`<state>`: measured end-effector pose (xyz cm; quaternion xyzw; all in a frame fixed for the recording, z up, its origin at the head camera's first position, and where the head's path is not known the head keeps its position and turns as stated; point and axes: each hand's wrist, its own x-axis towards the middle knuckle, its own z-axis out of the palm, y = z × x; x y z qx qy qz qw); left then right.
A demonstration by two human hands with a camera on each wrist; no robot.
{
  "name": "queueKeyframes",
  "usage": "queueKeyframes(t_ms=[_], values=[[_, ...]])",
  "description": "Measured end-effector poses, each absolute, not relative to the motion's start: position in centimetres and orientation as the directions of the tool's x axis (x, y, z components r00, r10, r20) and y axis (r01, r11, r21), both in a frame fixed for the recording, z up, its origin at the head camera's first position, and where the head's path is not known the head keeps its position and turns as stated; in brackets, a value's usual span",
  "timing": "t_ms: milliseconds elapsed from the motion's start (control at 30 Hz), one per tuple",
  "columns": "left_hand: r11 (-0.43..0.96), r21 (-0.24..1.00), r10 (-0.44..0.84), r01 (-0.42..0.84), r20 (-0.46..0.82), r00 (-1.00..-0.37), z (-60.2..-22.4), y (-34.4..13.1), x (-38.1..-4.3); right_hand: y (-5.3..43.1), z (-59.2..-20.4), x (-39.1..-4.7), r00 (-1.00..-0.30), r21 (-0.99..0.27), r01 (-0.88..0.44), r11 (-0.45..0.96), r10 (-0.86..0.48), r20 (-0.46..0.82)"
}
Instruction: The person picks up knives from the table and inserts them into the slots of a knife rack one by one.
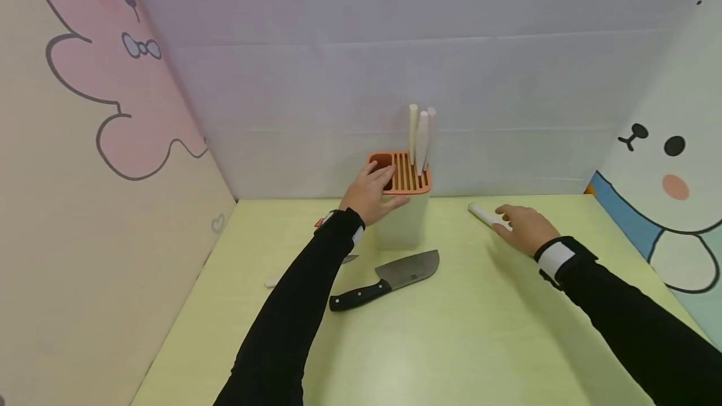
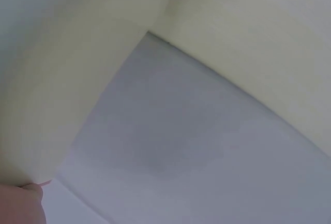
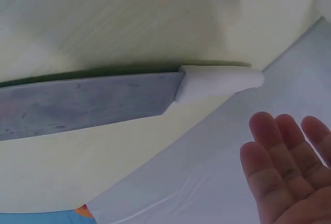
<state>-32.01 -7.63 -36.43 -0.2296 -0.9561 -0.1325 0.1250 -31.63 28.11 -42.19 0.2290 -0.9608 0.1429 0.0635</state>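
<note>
My left hand (image 1: 369, 196) holds the front left corner of a white knife holder (image 1: 403, 224), thumb along its front and fingers over the orange slotted top (image 1: 402, 174). Only a bit of that hand (image 2: 23, 203) shows in the left wrist view, at the holder's rim. On the right, my right hand (image 1: 524, 227) hovers by a white-handled knife lying on the table, its handle (image 1: 479, 210) partly visible beyond the fingers. In the right wrist view the knife's wide grey blade (image 3: 88, 105) shows, and the relaxed fingers (image 3: 266, 167) are apart from the handle.
Several pale knife handles (image 1: 422, 136) stand in the holder's slots. A black-handled cleaver (image 1: 408, 270) lies on the table (image 1: 451, 343) in front of it. Another small knife (image 1: 350, 259) is mostly hidden under my left arm. Walls enclose the table's back and sides.
</note>
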Motion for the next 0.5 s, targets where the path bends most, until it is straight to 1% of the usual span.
queueKeyframes(t_ms=[100, 233, 367, 500], values=[[0.861, 0.213, 0.392, 0.461, 0.300, -0.870, -36.2, -7.6, -31.9, 28.7, -42.7, -32.1, -0.893, -0.207, -0.448, 0.870, -0.421, 0.161], [0.871, 0.202, 0.379, 0.449, 0.305, -0.874, -36.7, -7.6, -32.1, 29.5, -43.8, -32.9, -0.907, -0.135, -0.417, 0.899, -0.403, 0.119], [0.870, 0.191, 0.381, 0.454, 0.325, -0.866, -37.2, -7.5, -32.5, 30.6, -45.0, -33.6, -0.923, -0.061, -0.377, 0.924, -0.369, 0.110], [0.866, 0.192, 0.384, 0.461, 0.335, -0.860, -37.2, -7.4, -32.3, 30.9, -45.8, -33.8, -0.927, -0.043, -0.364, 0.930, -0.358, 0.112]])
